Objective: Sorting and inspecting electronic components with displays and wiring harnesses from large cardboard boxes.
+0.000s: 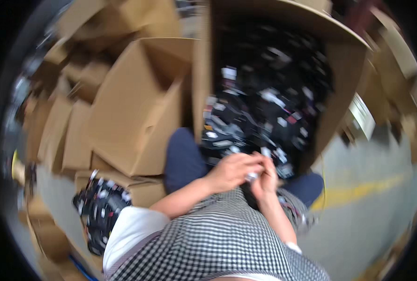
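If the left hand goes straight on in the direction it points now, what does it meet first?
The left hand points toward the right hand, and the two already seem to touch around a small pale item. So it would most likely meet the right hand first, though blur makes depth uncertain.

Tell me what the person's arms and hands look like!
Both forearms are bare. The left arm comes out of a short white sleeve. The right arm has a white cuff near the elbow. The left hand and right hand wear no gloves.

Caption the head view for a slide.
Both hands, left and right, pinch a small pale item above an open cardboard box of dark parts.
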Available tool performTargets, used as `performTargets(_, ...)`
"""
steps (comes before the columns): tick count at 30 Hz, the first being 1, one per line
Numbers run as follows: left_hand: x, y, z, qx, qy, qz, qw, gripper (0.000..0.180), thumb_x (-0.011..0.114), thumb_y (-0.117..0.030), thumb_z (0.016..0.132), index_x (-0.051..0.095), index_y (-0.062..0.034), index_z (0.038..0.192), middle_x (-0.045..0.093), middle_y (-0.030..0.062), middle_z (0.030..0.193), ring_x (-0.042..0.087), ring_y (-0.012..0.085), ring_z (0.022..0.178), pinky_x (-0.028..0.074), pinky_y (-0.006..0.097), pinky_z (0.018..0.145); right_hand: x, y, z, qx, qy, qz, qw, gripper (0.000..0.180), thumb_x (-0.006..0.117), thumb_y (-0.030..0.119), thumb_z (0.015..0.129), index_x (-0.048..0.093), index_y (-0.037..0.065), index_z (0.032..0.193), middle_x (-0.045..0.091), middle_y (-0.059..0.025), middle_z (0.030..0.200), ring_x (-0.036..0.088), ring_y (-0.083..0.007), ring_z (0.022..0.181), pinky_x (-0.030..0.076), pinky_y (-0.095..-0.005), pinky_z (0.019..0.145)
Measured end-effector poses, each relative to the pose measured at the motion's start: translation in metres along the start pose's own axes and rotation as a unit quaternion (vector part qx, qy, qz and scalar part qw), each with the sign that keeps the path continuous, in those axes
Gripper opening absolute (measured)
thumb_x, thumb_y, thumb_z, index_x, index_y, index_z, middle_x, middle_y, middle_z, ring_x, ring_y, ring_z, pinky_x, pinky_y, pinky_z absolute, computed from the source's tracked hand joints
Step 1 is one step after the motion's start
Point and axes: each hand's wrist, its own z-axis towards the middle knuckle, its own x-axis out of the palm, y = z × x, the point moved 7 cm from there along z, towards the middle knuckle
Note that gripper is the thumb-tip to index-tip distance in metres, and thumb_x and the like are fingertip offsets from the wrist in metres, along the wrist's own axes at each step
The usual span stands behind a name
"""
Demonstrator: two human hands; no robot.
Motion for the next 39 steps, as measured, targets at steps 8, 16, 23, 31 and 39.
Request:
performTargets(8, -0.032, 0.004, 0.032, -0.043, -0.240, -0.044, 0.969, 0.022, 0.065, -0.021, 0.086, 0.065, -0.0096, 0.105, 0.065, 0.0052, 0.093, 0.057, 0.0266, 0.087, 0.045, 0.037, 0.079, 0.037, 0.024, 0.036, -0.002, 0.111, -0.054, 0.992, 0.035, 0.047, 0.027, 0.100, 0.051, 0.003, 0.125, 0.056, -0.0107, 0.121, 0.054, -0.0218, 0.115, 0.046, -0.0335, 0.096)
performTargets(16, -0.064, -0.031, 0.025, 0.087, -0.182, 0.097, 0.975, 0.019, 0.066, -0.027, 0.082, 0.065, -0.0171, 0.099, 0.061, -0.0025, 0.089, 0.052, 0.0235, 0.089, 0.035, 0.040, 0.083, 0.078, -0.003, 0.022, -0.037, 0.271, -0.174, 0.946, 0.042, 0.052, 0.022, 0.092, 0.045, 0.001, 0.127, 0.050, -0.0113, 0.126, 0.050, -0.0222, 0.120, 0.043, -0.0335, 0.101)
performTargets(23, 0.019, 0.034, -0.011, -0.059, -0.004, -0.080, 0.995, 0.029, 0.059, -0.038, 0.090, 0.068, -0.0121, 0.099, 0.067, 0.0044, 0.086, 0.052, 0.0256, 0.084, 0.036, 0.040, 0.079, 0.032, 0.035, -0.011, 0.092, 0.017, -0.555, 0.827, 0.017, 0.053, 0.018, 0.096, 0.062, 0.003, 0.095, 0.063, -0.0057, 0.081, 0.055, -0.0136, 0.059, 0.043, -0.0250, 0.052)
performTargets(31, 0.000, 0.034, -0.016, -0.094, -0.092, -0.001, 0.991, 0.021, 0.069, -0.030, 0.081, 0.068, -0.0106, 0.089, 0.062, 0.0082, 0.078, 0.056, 0.0281, 0.073, 0.044, 0.042, 0.067, 0.075, 0.064, -0.027, -0.046, 0.022, -0.753, 0.657, 0.029, 0.054, 0.018, 0.095, 0.052, 0.002, 0.071, 0.043, 0.0013, 0.058, 0.037, -0.0061, 0.057, 0.030, -0.0279, 0.048)
performTargets(39, -0.002, 0.031, -0.010, -0.129, -0.003, 0.028, 0.991, 0.024, 0.070, -0.024, 0.082, 0.069, -0.0090, 0.101, 0.067, 0.0043, 0.088, 0.057, 0.0238, 0.085, 0.043, 0.037, 0.081, 0.074, 0.061, -0.038, -0.038, 0.015, -0.787, 0.616, 0.024, 0.060, 0.020, 0.090, 0.062, -0.001, 0.077, 0.056, -0.0176, 0.059, 0.058, -0.0274, 0.053, 0.042, -0.0380, 0.052)
